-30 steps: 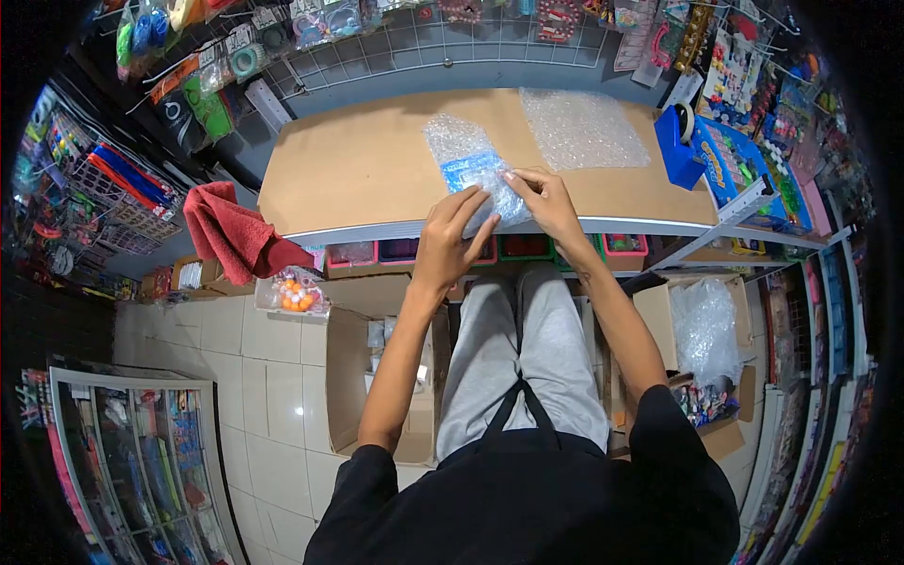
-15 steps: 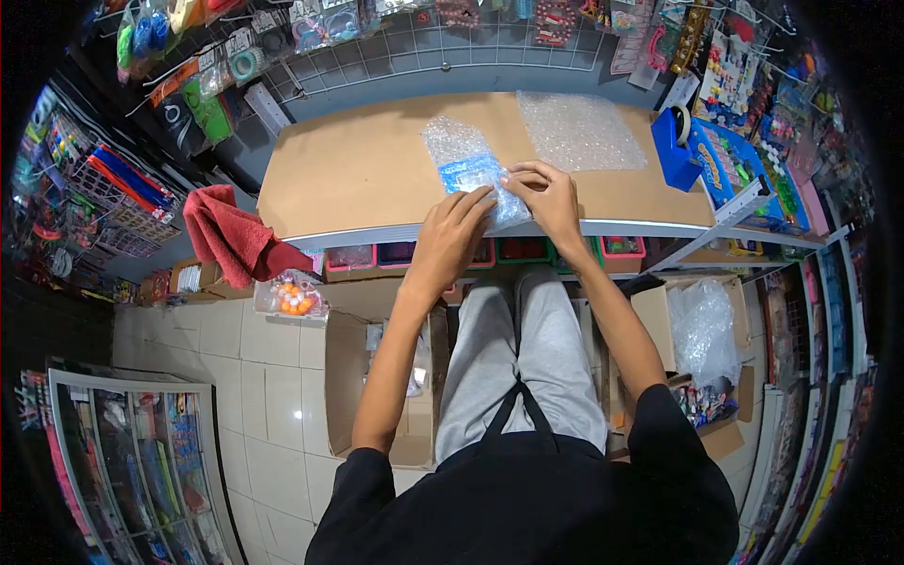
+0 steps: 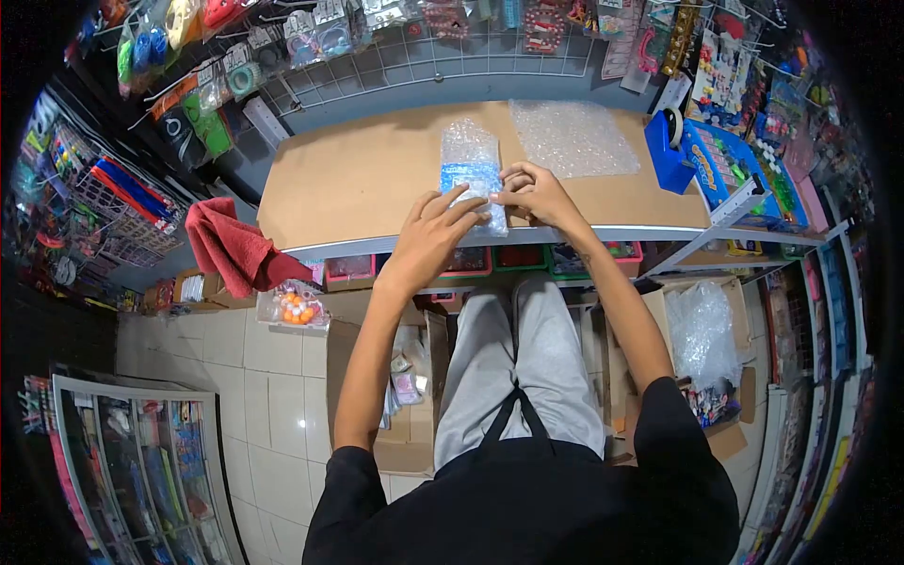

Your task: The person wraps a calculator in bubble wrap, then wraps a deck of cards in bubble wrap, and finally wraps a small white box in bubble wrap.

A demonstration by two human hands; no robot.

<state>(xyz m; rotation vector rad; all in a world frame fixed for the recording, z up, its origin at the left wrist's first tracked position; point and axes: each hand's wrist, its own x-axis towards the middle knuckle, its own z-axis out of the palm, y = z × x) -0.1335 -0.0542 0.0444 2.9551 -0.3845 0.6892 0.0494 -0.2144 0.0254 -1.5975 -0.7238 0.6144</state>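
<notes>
Judged about halfway wrapped: blue packet (image 3: pixel 470 178) lying near the front edge of the brown table (image 3: pixel 358 174), partly folded into bubble wrap (image 3: pixel 468 141) (far end loose, unrolled), pressed under the flat left hand (image 3: pixel 428 235), wrap edge pinched by the right hand (image 3: pixel 535 193).

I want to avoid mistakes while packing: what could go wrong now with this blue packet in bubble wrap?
1. The bubble-wrapped packet lies near the table's front edge; it may slide off.
2. Only the left hand and right hand hold the wrap folded; the tape dispenser stands away at the right, so reaching for it may let the wrap open.
</notes>
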